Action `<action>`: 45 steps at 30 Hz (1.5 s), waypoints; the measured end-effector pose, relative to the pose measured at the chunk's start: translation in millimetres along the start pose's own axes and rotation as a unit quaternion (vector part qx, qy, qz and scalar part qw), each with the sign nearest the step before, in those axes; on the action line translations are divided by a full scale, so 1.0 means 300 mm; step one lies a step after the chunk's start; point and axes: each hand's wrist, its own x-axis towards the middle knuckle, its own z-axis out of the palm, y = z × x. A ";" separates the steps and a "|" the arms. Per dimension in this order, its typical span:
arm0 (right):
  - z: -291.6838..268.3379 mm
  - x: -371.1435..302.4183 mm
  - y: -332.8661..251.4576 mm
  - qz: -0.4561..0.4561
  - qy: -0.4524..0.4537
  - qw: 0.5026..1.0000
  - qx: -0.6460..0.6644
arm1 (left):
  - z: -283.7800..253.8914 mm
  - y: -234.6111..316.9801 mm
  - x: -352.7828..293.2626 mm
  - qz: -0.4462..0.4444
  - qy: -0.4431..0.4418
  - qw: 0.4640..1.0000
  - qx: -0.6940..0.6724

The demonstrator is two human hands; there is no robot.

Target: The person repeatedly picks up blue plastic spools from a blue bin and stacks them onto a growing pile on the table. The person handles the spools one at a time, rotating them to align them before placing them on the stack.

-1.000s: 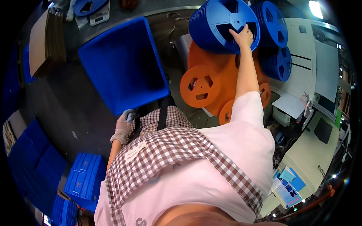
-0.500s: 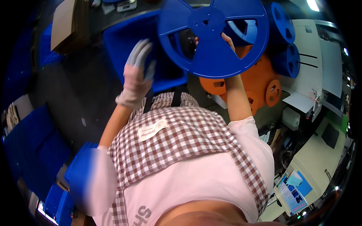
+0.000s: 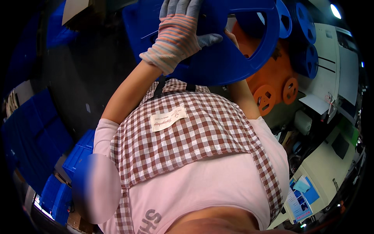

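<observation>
touching a blue reel (image 3: 218, 64), the left hand (image 3: 177, 37) spreads thumb from fingers (image 3: 180, 7), the right hand's (image 3: 232, 39) grip unclear.

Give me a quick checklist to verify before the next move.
1. Left hand at the large blue reel: ok, spread across its near face.
2. Right hand grip: cannot tell, mostly hidden behind the reel.
3. Both hands gloved: not ok, the right hand's visible fingers are bare.
4. View into the blue bin: not ok, the reel and left hand cover much of it.
5. Small orange reels in view: ok, lower right of the large reel.
</observation>
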 end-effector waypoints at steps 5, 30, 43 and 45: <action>0.012 0.014 0.014 -0.018 -0.098 0.994 -0.052 | 0.012 -0.004 -0.023 -0.023 -0.022 0.999 0.027; 0.051 0.046 0.048 0.193 -0.132 0.968 0.096 | -0.093 -0.127 -0.042 -0.048 0.087 0.995 -0.019; 0.079 -0.070 0.021 -0.112 0.104 0.864 -0.480 | 0.129 -0.298 -0.086 -0.196 -0.107 0.968 -0.111; 0.167 -0.082 -0.078 -0.041 0.063 0.948 -0.308 | 0.129 -0.338 -0.108 -0.182 -0.117 0.975 -0.058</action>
